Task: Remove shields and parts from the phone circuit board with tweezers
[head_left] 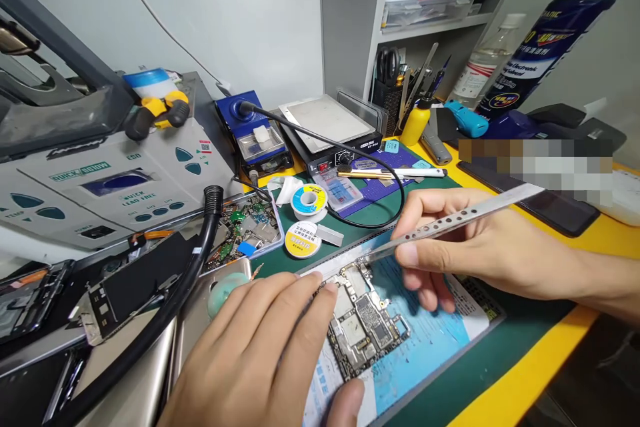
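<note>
A bare phone logic board (363, 320) with metal shields lies on a printed blue-and-white repair sheet (425, 340). My left hand (250, 347) presses on the board's left side, with the fingertips near its upper edge and the thumb near its lower end. My right hand (450, 247) grips long perforated steel tweezers (450, 227). Their thin tip reaches down to the board's upper edge, close to or touching it. Part of the board is hidden under my left fingers.
A soldering station (250, 127), a preheater plate (327, 127), solder wick spools (309, 203) and a parts tray (245, 233) stand beyond my hands. A thick black hose (185, 300) and phone parts lie at the left. A spray can (545, 47) stands at the back right.
</note>
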Demonstrator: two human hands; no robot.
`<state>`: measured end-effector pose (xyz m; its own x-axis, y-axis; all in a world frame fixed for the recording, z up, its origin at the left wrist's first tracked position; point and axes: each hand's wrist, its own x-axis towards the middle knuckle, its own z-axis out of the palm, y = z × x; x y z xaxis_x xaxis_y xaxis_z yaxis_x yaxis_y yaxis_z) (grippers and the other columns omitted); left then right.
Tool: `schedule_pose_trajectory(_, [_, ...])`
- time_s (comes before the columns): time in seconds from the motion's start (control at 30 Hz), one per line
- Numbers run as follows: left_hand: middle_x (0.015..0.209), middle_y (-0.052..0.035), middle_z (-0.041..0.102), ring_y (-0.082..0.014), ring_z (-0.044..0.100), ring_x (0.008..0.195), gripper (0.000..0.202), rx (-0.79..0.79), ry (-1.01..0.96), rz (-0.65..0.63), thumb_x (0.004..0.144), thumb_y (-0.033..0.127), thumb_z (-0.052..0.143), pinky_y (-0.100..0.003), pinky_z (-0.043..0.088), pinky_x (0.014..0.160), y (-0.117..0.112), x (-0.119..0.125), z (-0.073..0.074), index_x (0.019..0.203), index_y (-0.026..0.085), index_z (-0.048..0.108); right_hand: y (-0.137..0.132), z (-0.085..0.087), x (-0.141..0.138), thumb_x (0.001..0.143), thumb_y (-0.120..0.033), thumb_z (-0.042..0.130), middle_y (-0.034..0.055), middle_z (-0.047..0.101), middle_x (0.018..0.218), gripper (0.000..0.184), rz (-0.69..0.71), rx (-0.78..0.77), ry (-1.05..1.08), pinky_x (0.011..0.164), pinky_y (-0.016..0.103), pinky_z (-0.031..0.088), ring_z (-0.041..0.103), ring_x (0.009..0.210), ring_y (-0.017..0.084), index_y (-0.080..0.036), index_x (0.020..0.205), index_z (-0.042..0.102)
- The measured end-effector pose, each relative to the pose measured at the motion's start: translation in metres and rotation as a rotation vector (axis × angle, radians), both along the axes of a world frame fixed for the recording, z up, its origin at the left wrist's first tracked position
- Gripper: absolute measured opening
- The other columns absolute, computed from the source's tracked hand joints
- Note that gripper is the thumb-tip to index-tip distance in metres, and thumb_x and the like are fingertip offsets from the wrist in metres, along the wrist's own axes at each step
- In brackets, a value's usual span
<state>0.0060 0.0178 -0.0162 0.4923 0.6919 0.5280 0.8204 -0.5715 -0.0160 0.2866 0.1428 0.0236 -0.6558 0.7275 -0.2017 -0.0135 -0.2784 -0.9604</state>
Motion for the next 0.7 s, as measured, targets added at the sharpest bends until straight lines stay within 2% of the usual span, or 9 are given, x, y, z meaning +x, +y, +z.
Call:
schedule_pose_trajectory(0.13, [0.135, -0.0094, 0.084, -0.0282, 0.075, 0.125, 0.04, -0.012, -0.071, -0.015, 0.106, 0.028, 0.07, -0.046, 0.054, 0.114, 0.0, 0.005, 0.006, 0.143, 0.015, 0.068, -0.003, -0.008, 0.006, 0.083, -0.015, 0.095, -0.0026, 0.074, 0.065, 0.022, -0.099, 0.234, 0.024, 0.05, 0.014, 0.055, 0.067, 0.051, 0.01, -0.018, 0.082, 0.074])
schedule_pose_trajectory(0.23, [0.132, -0.0093, 0.084, -0.0281, 0.076, 0.122, 0.035, -0.025, -0.092, -0.013, 0.108, 0.028, 0.067, -0.046, 0.057, 0.11, 0.0, 0.007, 0.009, 0.14, 0.015, 0.071, -0.002, -0.007, 0.004, 0.089, -0.019, 0.088, -0.0038, 0.071, 0.066, 0.017, -0.12, 0.287, 0.017, 0.05, 0.015, 0.054, 0.064, 0.051, 0.008, -0.019, 0.081, 0.072])
schedule_pose_trajectory(0.3, [0.132, -0.0093, 0.084, -0.0282, 0.077, 0.12, 0.035, -0.037, -0.111, -0.017, 0.109, 0.03, 0.067, -0.046, 0.059, 0.106, 0.0, 0.008, 0.01, 0.14, 0.015, 0.072, 0.003, -0.003, 0.001, 0.089, -0.024, 0.093, -0.0015, 0.075, 0.067, 0.019, -0.097, 0.315, -0.025, 0.05, 0.018, 0.058, 0.069, 0.052, 0.012, -0.018, 0.084, 0.075])
schedule_pose_trajectory(0.4, [0.13, -0.0092, 0.084, -0.0289, 0.078, 0.115, 0.035, -0.037, -0.132, -0.033, 0.108, 0.032, 0.064, -0.048, 0.062, 0.101, 0.002, 0.01, 0.012, 0.139, 0.016, 0.072, 0.012, 0.008, -0.003, 0.081, -0.039, 0.106, 0.0048, 0.082, 0.073, 0.036, -0.077, 0.359, -0.101, 0.051, 0.025, 0.064, 0.079, 0.06, 0.02, -0.016, 0.087, 0.079])
schedule_pose_trajectory(0.47, [0.125, -0.0086, 0.084, -0.0288, 0.079, 0.11, 0.033, -0.026, -0.144, -0.044, 0.107, 0.031, 0.063, -0.048, 0.063, 0.096, 0.004, 0.012, 0.013, 0.135, 0.017, 0.073, 0.014, 0.017, -0.004, 0.08, -0.052, 0.108, 0.0061, 0.082, 0.074, 0.047, -0.083, 0.384, -0.143, 0.047, 0.027, 0.062, 0.079, 0.06, 0.022, -0.017, 0.087, 0.078])
schedule_pose_trajectory(0.6, [0.117, -0.0095, 0.085, -0.0303, 0.08, 0.103, 0.027, -0.006, -0.163, -0.058, 0.105, 0.029, 0.062, -0.047, 0.063, 0.082, 0.006, 0.014, 0.016, 0.127, 0.017, 0.073, 0.01, 0.029, -0.009, 0.083, -0.067, 0.103, 0.005, 0.073, 0.058, 0.06, -0.055, 0.424, -0.222, 0.038, 0.025, 0.048, 0.066, 0.044, 0.016, -0.018, 0.07, 0.072])
schedule_pose_trajectory(0.7, [0.116, -0.01, 0.085, -0.0313, 0.081, 0.103, 0.027, -0.001, -0.161, -0.065, 0.105, 0.028, 0.062, -0.047, 0.063, 0.079, 0.005, 0.013, 0.015, 0.127, 0.017, 0.072, 0.004, 0.026, -0.022, 0.091, -0.08, 0.089, 0.0007, 0.064, 0.052, 0.068, -0.042, 0.443, -0.24, 0.035, 0.024, 0.037, 0.055, 0.039, 0.013, -0.02, 0.07, 0.066])
